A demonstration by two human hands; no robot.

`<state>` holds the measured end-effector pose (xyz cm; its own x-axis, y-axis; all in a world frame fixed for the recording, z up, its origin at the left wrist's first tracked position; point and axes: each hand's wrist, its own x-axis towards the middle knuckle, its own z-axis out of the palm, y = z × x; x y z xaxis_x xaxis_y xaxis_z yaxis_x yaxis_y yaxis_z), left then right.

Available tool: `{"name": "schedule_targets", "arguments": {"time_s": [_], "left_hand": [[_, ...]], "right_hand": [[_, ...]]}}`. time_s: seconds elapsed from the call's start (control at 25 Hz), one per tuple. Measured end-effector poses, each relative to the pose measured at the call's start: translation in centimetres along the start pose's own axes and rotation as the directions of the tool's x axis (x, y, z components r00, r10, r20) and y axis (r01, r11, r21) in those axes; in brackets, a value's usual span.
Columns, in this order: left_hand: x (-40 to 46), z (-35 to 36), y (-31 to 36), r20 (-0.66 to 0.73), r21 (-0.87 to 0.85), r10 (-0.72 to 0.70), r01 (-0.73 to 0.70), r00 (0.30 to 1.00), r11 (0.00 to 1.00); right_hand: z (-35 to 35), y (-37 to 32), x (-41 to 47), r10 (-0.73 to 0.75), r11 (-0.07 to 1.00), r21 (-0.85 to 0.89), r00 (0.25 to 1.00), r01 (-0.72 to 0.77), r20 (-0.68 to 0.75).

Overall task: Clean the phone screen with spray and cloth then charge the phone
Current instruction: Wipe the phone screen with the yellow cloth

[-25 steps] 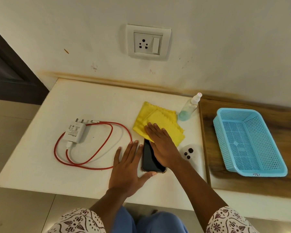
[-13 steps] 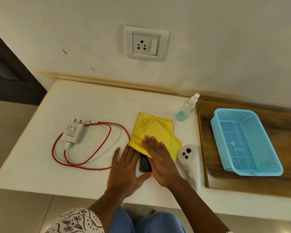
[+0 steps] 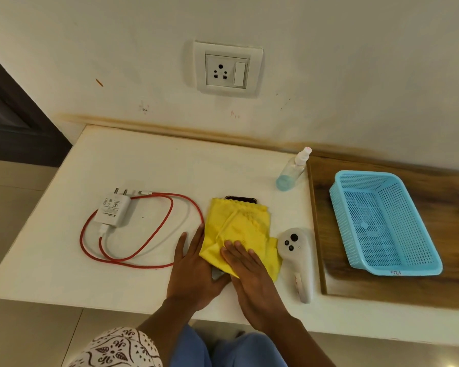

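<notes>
On the left of the white table (image 3: 143, 165) lies the white charger adapter (image 3: 113, 210) with its pins pointing toward the wall, and its red cable (image 3: 154, 231) loops loosely around it, the free plug end resting just beside the pins; nothing is plugged in. Above, on the wall, the socket (image 3: 227, 68) stands empty. Toward the middle, the left hand (image 3: 194, 268) rests flat on the table with fingers spread and nothing clasped, its thumb side against the near end of the phone (image 3: 241, 199), apparently steadying it. The phone lies almost wholly under the yellow cloth (image 3: 239, 229); only its dark far edge shows beyond the cloth. The right hand (image 3: 249, 274) presses palm-down on the near part of the cloth, fingers straight and together, gripping nothing, just bearing down on it. Just right of the cloth lies a white handheld device (image 3: 294, 250), and farther back the spray bottle (image 3: 293, 169) stands on the table. At the far right a blue basket (image 3: 387, 268) sits on a wooden board (image 3: 448, 202). Judging by this, wiping is under way; charging is wholly left to do.
</notes>
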<state>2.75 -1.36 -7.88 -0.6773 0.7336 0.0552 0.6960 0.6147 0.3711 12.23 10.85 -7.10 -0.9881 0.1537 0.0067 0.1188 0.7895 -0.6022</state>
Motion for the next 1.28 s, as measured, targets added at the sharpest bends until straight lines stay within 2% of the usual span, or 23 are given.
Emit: {"name": "schedule_targets", "arguments": {"time_s": [0.24,0.4,0.48,0.56,0.64,0.68,0.72,0.76,0.8,0.84,0.88,0.92,0.96,1.0,1.04,1.08,1.12,1.16,1.2,1.24,1.28], "left_hand": [[0.0,-0.5,0.1,0.019,0.068,0.015,-0.017,1.000,0.998],[0.0,-0.9,0.2,0.106,0.080,0.009,-0.017,0.994,0.997],[-0.3,-0.6,-0.1,0.046,0.114,0.029,-0.035,0.999,0.993],[-0.1,-0.4,0.1,0.116,0.157,-0.040,0.022,0.992,0.987],[0.8,0.2,-0.1,0.174,0.247,-0.102,0.057,0.979,0.967],[1.4,0.7,-0.5,0.149,0.321,-0.076,0.024,0.986,0.947],[1.3,0.8,-0.8,0.222,0.336,-0.096,0.017,0.970,0.942],[1.0,1.8,-1.2,0.231,0.299,-0.101,0.029,0.968,0.954],[0.2,2.3,-1.7,0.378,0.237,-0.127,0.037,0.917,0.971],[-1.3,2.9,-2.8,0.514,0.199,-0.090,-0.016,0.853,0.980],[-1.8,3.1,-3.5,0.334,0.300,-0.237,0.135,0.912,0.944],[-2.4,2.7,-3.7,0.181,0.096,-0.283,0.270,0.942,0.958],[-2.5,3.0,-3.1,0.092,0.014,-0.305,0.305,0.948,0.952],[-1.3,1.3,-1.8,0.062,-0.089,-0.300,0.305,0.952,0.948],[-1.3,1.3,-1.4,-0.018,-0.029,-0.144,0.144,0.989,0.989],[-0.4,0.7,-0.3,0.041,-0.100,-0.097,0.101,0.994,0.990],[0.0,0.2,-0.1,0.041,-0.007,-0.050,0.051,0.998,0.999],[0.2,0.0,0.2,0.091,0.003,-0.081,0.081,0.993,0.997],[0.4,0.3,0.0,0.083,0.010,-0.109,0.109,0.991,0.994],[0.1,0.4,-0.1,0.102,0.028,-0.117,0.115,0.988,0.993],[0.0,0.5,-0.1,0.093,0.025,-0.116,0.114,0.989,0.993]], "right_hand": [[-0.1,-1.1,-2.1,0.014,0.986,0.165,1.000,-0.015,0.010],[-2.6,-2.4,-3.4,0.093,0.903,0.406,0.986,-0.144,0.142],[-4.5,-3.4,-3.7,0.176,0.792,0.531,0.946,-0.301,0.274],[-5.9,-4.2,-4.0,0.242,0.665,0.588,0.878,-0.461,0.414],[-7.3,-4.7,-4.4,0.297,0.526,0.645,0.830,-0.555,0.472],[-8.0,-4.8,-4.6,0.319,0.426,0.687,0.808,-0.588,0.495],[-8.8,-4.9,-4.7,0.320,0.307,0.724,0.784,-0.617,0.532],[-9.6,-5.0,-4.6,0.310,0.165,0.758,0.763,-0.631,0.568],[-10.4,-5.1,-4.5,0.296,0.042,0.792,0.764,-0.609,0.572],[-11.1,-5.0,-4.4,0.294,-0.053,0.820,0.776,-0.569,0.558],[-11.8,-5.0,-4.2,0.299,-0.119,0.848,0.796,-0.516,0.526],[-12.5,-5.1,-3.6,0.298,-0.165,0.869,0.817,-0.466,0.494],[-13.5,-5.2,-2.8,0.283,-0.178,0.891,0.846,-0.417,0.452],[-14.6,-5.2,-1.8,0.285,-0.156,0.917,0.872,-0.368,0.398],[-15.6,-5.1,-0.5,0.325,-0.100,0.941,0.883,-0.324,0.338],[-16.6,-4.7,1.0,0.388,-0.011,0.955,0.879,-0.295,0.276],[-17.3,-4.0,2.6,0.461,0.106,0.956,0.865,-0.274,0.197],[-17.8,-3.4,4.4,0.529,0.271,0.925,0.844,-0.267,0.089],[-18.0,-2.7,6.3,0.572,0.474,0.833,0.819,-0.285,-0.046],[-17.6,-1.9,8.0,0.569,0.660,0.684,0.801,-0.310,-0.186],[-16.8,-1.0,9.6,0.522,0.791,0.515,0.802,-0.329,-0.289]]}}
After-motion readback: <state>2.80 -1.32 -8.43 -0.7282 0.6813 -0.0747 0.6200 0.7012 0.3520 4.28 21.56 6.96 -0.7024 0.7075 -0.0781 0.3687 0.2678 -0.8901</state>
